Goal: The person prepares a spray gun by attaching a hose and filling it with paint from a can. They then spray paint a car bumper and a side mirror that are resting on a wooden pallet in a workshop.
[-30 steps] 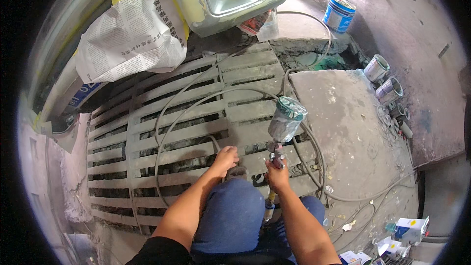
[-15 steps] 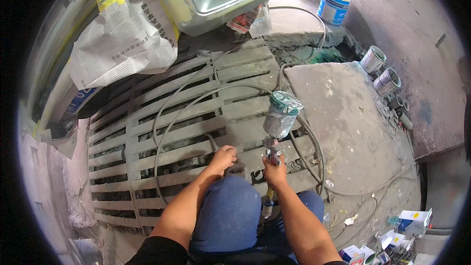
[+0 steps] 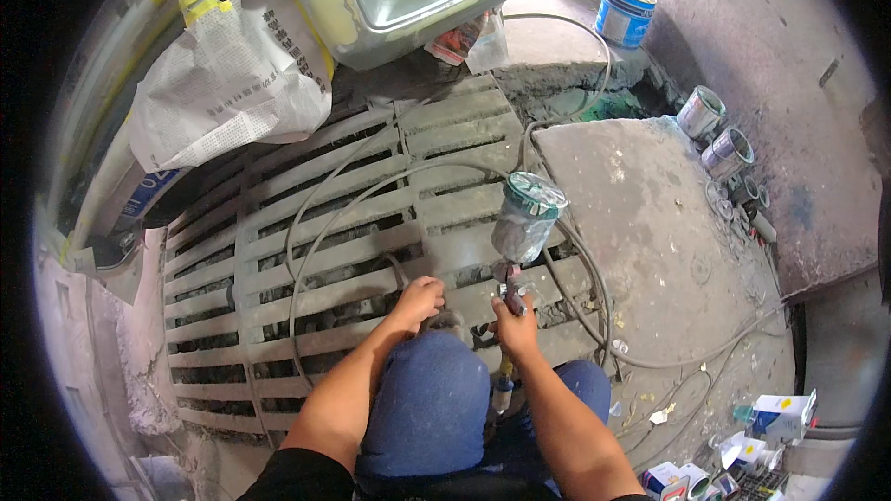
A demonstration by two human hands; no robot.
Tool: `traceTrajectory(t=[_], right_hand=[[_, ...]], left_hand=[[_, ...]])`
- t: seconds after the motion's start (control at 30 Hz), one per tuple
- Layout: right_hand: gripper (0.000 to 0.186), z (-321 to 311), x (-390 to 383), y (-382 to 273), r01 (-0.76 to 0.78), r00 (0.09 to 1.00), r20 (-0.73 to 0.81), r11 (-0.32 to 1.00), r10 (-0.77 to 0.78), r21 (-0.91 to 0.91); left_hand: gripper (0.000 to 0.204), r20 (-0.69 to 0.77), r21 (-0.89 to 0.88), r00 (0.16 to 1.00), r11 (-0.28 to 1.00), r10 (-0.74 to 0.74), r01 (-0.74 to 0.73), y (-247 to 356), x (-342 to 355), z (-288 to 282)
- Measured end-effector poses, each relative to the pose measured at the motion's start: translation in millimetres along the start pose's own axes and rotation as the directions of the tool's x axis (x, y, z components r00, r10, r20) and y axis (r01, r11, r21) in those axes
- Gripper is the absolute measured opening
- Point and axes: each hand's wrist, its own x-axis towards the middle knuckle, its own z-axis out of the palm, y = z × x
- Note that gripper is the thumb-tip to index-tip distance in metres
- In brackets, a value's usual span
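In the head view my right hand [image 3: 516, 327] is wrapped round the handle of a spray gun [image 3: 510, 291], out in front of my knees. A paint-stained cup [image 3: 527, 221] with a greenish rim sits on top of the gun. Below that hand, a yellow and clear fitting [image 3: 503, 388] hangs between my legs. My left hand [image 3: 421, 301] is by my left knee with its fingers curled in. Whatever it may hold is hidden. A faint pale haze lies over the slats just left of the gun.
A slatted floor grate [image 3: 325, 264] lies under me, crossed by a grey hose [image 3: 299, 301]. Ahead stand a primed bumper [image 3: 367, 42] and masking paper [image 3: 232, 83]. To the right are a blue can [image 3: 625, 17], open tins [image 3: 727, 153] and a heap of cartons [image 3: 780, 415].
The view has shifted slightly. The spray gun has turned a little in my right hand, and a pale haze now shows to its left. My left hand stays by the knee.
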Motion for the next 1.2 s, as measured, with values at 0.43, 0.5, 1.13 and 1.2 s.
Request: traceTrajectory(t=[0.43,0.5,1.13,1.2], right_hand=[[0.023,-13,-56,-115,0.168,0.970,0.164,0.982,-0.181,0.090],[0.025,-19,-71,-142,0.157,0.965,0.212,0.987,-0.158,0.021],[0.020,31,-47,-216,0.445,0.830,0.187,0.827,-0.525,0.343],[0.021,32,-43,-224,0.483,0.805,0.163,0.789,-0.571,0.379]], left_hand=[[0.062,0.046,-0.208,0.915,0.900,0.401,-0.384,136,-6,-10],[0.064,0.065,-0.314,0.882,0.848,0.468,-0.427,153,-12,-18],[0.043,0.259,0.633,0.833,0.565,0.488,-0.528,115,-182,-16],[0.044,0.342,0.706,0.711,0.331,0.614,-0.626,106,-207,-12]])
